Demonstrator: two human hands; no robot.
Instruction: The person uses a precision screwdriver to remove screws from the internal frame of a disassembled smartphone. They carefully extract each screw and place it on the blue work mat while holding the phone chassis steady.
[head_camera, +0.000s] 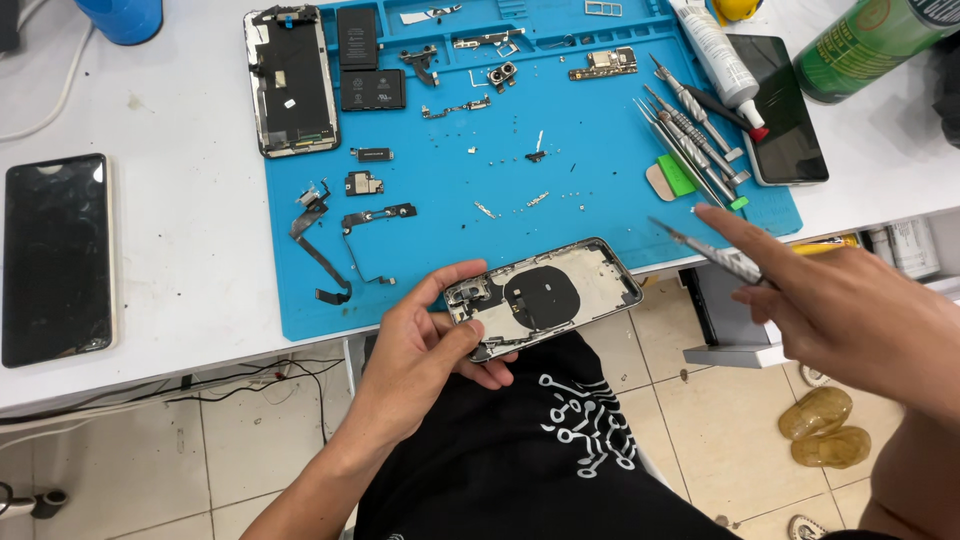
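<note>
Two hands busy: left hand (432, 345) pinches the gutted silver phone housing (545, 297) over the lap, just off the blue silicone mat (600, 215); right hand (840, 310) grips slim metal tweezers (715, 252). Steady the housing, approach gently.

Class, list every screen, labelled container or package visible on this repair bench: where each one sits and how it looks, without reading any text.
Dark phone screen: left, on white table, black glass rectangle.
Second dark phone: right of blue mat, under tools.
Detached display panel: mat's top-left corner, black with metal frame.
White tube: top right, red-tipped.
Green labelled can: top-right corner, lying tilted.
</note>
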